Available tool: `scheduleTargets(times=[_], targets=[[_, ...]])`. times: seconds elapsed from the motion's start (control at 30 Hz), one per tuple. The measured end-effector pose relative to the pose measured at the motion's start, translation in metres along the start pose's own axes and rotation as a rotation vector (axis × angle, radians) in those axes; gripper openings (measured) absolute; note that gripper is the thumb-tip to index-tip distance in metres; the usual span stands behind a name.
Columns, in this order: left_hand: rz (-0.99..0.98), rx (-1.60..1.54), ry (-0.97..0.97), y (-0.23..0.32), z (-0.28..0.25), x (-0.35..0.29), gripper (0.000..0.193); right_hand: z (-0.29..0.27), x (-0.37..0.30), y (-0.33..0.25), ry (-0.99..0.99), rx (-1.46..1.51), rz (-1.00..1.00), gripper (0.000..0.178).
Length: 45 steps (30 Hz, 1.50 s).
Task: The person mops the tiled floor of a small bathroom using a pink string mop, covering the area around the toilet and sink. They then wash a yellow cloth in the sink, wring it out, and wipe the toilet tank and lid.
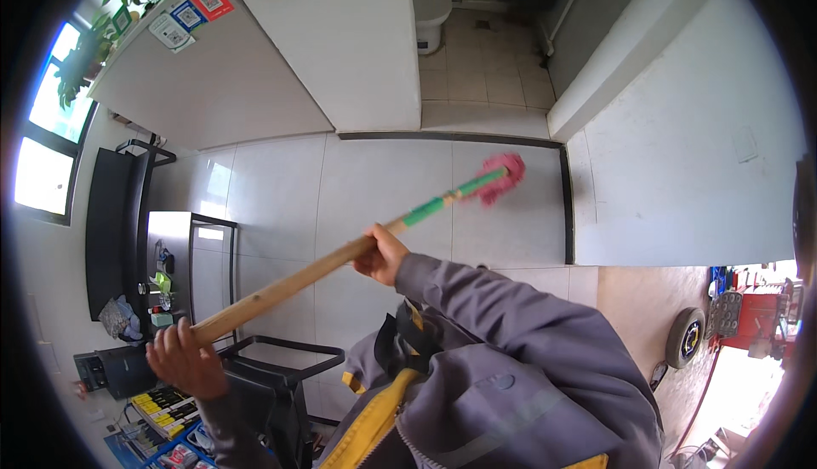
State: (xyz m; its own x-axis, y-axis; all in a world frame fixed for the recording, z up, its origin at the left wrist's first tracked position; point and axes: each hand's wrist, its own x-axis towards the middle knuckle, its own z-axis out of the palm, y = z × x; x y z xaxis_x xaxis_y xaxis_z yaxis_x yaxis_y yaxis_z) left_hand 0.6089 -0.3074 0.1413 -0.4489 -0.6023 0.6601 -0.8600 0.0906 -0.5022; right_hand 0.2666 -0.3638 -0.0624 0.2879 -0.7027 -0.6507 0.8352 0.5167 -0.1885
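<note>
I hold a mop with a long wooden handle [289, 283] and a green section near its pink-red head [500, 175]. The head rests on the pale tiled floor [374, 188] near a dark threshold strip. My left hand [183, 357] grips the near end of the handle at the lower left. My right hand [383, 254] grips the handle about halfway along, with its grey sleeve below it. My grey and yellow jacket fills the lower middle of the view.
A white cabinet or door [340, 35] stands ahead, with a toilet [430, 5] in the tiled room beyond. A white wall [681, 171] is at the right, a wheel [685, 337] beside it. A black-framed chair [281, 384] and a cluttered shelf [157, 299] stand at the left.
</note>
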Motion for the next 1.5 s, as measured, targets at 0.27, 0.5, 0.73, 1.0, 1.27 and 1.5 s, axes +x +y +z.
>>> scheduleTargets(times=[0.27, 0.5, 0.73, 1.0, 1.27, 1.5], targets=[[0.237, 0.127, -0.170, 0.088, -0.052, 0.190, 0.041, 0.064, 0.075, -0.171, -0.209, -0.036, -0.124, 0.020], [0.476, 0.133, -0.443, 0.257, -0.014, 0.383, 0.055, 0.012, 0.147, -0.314, -0.198, 0.620, -0.132, 0.020], [0.823, -0.006, -0.178, 0.319, 0.040, 0.496, 0.050, -0.027, 0.134, -0.434, -0.188, 0.953, -0.244, 0.008], [0.914, -0.476, -0.040, 0.476, 0.083, 0.557, 0.033, -0.203, 0.060, -0.566, -0.089, 0.664, -0.480, 0.016], [0.353, -0.721, -1.173, 0.392, 0.114, 0.454, 0.021, -0.193, 0.127, -0.457, 0.266, 0.617, -0.302, 0.013], [0.038, -0.733, -1.198, 0.328, 0.076, 0.458, 0.030, -0.108, 0.181, -0.435, 0.292, 0.234, 0.037, 0.015]])
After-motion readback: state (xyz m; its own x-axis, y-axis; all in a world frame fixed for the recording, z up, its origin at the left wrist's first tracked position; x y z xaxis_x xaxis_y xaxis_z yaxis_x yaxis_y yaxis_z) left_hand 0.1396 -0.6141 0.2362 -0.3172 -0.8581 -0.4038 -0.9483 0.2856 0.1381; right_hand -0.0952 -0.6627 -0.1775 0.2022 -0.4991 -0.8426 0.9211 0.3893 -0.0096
